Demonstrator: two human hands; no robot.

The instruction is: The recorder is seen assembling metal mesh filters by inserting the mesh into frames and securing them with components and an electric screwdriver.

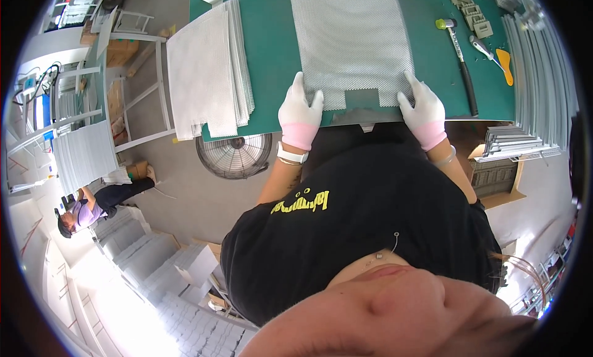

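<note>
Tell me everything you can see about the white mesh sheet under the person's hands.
The white mesh sheet is a pale, finely perforated panel, metal or plastic by its look. It lies flat on the green table, running off the picture's top. Its near edge has a rectangular notch cut in the middle. The gloved left hand and right hand press flat on its two near corners.

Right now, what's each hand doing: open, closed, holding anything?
Left hand: open, flat on the white mesh sheet, gripping nothing.
Right hand: open, flat on the same sheet's near edge.
</note>
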